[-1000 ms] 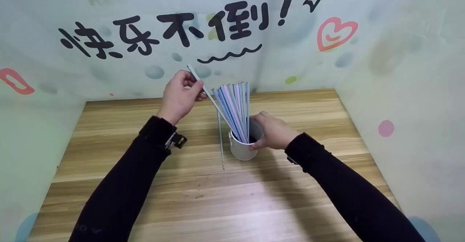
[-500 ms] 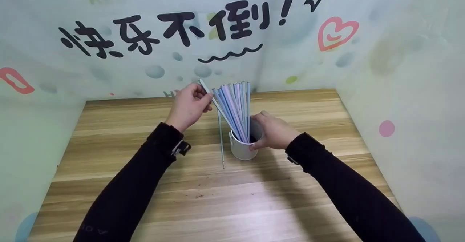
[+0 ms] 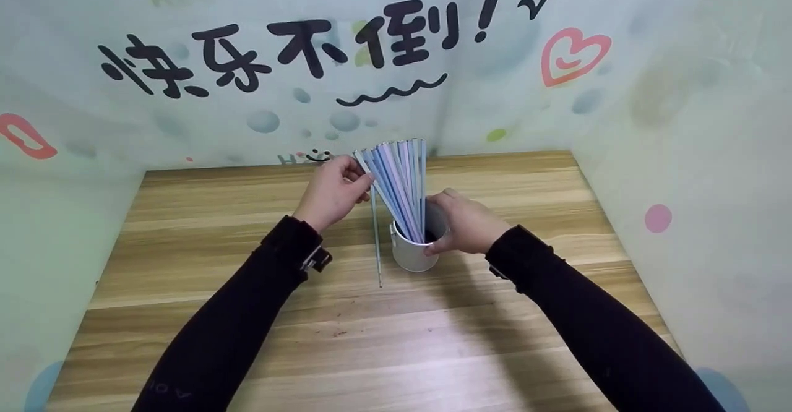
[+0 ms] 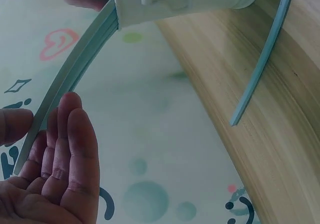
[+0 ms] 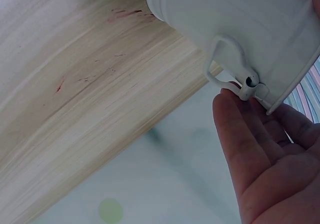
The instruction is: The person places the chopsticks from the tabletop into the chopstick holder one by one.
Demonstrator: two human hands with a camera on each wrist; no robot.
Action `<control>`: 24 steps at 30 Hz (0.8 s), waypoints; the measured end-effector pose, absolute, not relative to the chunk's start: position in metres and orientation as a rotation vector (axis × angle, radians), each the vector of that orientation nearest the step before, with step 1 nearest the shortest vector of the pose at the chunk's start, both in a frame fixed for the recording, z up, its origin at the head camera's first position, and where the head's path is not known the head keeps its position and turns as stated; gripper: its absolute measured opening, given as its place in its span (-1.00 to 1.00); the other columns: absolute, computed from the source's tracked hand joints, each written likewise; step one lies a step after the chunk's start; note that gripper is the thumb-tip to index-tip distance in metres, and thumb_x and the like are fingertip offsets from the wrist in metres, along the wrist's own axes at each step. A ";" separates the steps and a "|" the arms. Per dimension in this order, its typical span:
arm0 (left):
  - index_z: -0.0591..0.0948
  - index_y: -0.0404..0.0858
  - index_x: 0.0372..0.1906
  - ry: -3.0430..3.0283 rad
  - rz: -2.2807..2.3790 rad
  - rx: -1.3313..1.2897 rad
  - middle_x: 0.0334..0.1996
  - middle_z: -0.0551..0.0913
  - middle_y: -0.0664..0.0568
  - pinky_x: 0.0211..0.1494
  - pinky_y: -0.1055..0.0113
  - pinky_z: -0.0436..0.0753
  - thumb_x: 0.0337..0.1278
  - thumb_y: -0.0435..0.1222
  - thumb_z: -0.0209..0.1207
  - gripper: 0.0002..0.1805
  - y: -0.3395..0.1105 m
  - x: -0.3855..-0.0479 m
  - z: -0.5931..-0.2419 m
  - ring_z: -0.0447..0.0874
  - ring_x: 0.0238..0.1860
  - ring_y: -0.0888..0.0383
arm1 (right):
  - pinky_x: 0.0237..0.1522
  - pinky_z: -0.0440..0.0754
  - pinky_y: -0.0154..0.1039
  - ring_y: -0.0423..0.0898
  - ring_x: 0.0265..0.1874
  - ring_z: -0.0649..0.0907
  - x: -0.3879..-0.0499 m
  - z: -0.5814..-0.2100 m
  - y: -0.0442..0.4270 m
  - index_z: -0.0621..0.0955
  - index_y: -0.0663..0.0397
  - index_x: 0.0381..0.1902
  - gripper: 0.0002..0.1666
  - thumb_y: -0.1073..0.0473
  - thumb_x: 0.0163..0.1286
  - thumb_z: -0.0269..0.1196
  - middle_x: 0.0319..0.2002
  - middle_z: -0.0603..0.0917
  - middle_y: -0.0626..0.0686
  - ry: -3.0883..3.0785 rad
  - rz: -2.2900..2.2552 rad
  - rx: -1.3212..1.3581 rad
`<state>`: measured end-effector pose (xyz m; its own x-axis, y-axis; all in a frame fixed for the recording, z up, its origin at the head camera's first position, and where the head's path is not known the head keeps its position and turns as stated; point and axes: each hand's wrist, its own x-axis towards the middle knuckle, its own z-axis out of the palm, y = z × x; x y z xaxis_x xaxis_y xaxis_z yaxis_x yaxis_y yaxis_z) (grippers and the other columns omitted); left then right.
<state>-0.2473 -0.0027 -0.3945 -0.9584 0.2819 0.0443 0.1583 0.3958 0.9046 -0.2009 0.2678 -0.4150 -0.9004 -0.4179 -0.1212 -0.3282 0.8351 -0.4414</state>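
Observation:
In the head view, a small white metal bucket (image 3: 413, 258) stands upright on the table, holding a bundle of long thin pastel sticks (image 3: 403, 180) in blue, lilac and pale green. My left hand (image 3: 336, 193) pinches a pale green stick (image 4: 65, 74) near its upper end, between thumb and fingers. That stick leans left against the bundle, its lower end inside the bucket. My right hand (image 3: 467, 223) grips the bucket's right side at the rim, thumb in front and fingers behind. In the right wrist view, fingertips touch near the bucket's handle loop (image 5: 242, 59).
One loose blue-green stick (image 3: 376, 239) lies on the wooden table (image 3: 247, 313) just left of the bucket. Printed cloth walls (image 3: 235, 121) close off the back and both sides. Small reddish marks (image 3: 340, 334) dot the tabletop in front.
My left hand has moved down and right, lowering the pale green stick farther into the bucket and up beside the bundle. The right hand and bucket have stayed put.

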 end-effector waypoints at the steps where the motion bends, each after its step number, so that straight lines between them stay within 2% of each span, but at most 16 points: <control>1: 0.59 -0.37 -0.10 2.531 1.608 0.401 -0.26 0.74 -0.12 -0.27 0.42 0.70 0.57 -0.30 0.25 -0.82 -0.002 -0.248 -0.396 0.85 -0.26 -0.04 | 0.32 0.65 0.17 0.26 0.20 0.66 -0.201 -0.415 0.268 0.45 0.37 0.52 0.14 0.03 0.12 0.73 0.26 0.58 0.31 2.800 -0.621 -0.575; 4: 0.59 -0.36 -0.11 2.545 1.574 0.405 -0.25 0.74 -0.11 -0.28 0.43 0.68 0.58 -0.28 0.25 -0.81 -0.003 -0.247 -0.397 0.86 -0.22 -0.09 | 0.34 0.64 0.17 0.26 0.21 0.66 -0.201 -0.414 0.268 0.44 0.37 0.53 0.15 0.03 0.13 0.73 0.27 0.58 0.33 2.796 -0.623 -0.573; 13: 0.59 -0.35 -0.11 2.480 1.598 0.430 -0.27 0.74 -0.08 -0.34 0.45 0.60 0.58 -0.31 0.25 -0.85 0.000 -0.244 -0.401 0.79 -0.31 0.08 | 0.36 0.63 0.15 0.24 0.21 0.65 -0.198 -0.411 0.267 0.44 0.38 0.53 0.17 0.02 0.11 0.75 0.25 0.59 0.31 2.797 -0.619 -0.574; 19: 0.59 -0.35 -0.08 2.492 1.515 0.440 -0.20 0.78 -0.17 -0.28 0.43 0.62 0.58 -0.28 0.27 -0.82 -0.001 -0.242 -0.402 0.80 -0.27 0.04 | 0.36 0.63 0.15 0.24 0.21 0.65 -0.199 -0.411 0.266 0.43 0.39 0.53 0.18 0.01 0.11 0.75 0.25 0.59 0.32 2.800 -0.605 -0.576; 21: 0.58 -0.34 -0.07 2.504 1.461 0.448 -0.17 0.79 -0.20 -0.25 0.41 0.64 0.59 -0.25 0.27 -0.80 -0.003 -0.243 -0.403 0.79 -0.27 0.10 | 0.35 0.63 0.15 0.24 0.20 0.65 -0.199 -0.411 0.266 0.43 0.39 0.53 0.19 0.00 0.11 0.75 0.25 0.59 0.32 2.802 -0.600 -0.577; 24: 0.59 -0.38 -0.02 2.497 1.420 0.470 -0.13 0.80 -0.20 -0.19 0.39 0.67 0.59 -0.25 0.28 -0.76 -0.007 -0.243 -0.406 0.82 -0.21 0.05 | 0.34 0.64 0.15 0.23 0.19 0.66 -0.200 -0.412 0.266 0.43 0.39 0.54 0.19 -0.01 0.11 0.75 0.25 0.59 0.32 2.806 -0.594 -0.577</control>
<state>-0.2433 -0.0066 -0.4064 -0.9222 0.3847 -0.0404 0.1619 0.4787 0.8629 -0.1999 0.2659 -0.4122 -0.9001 -0.4170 -0.1261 -0.3302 0.8417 -0.4272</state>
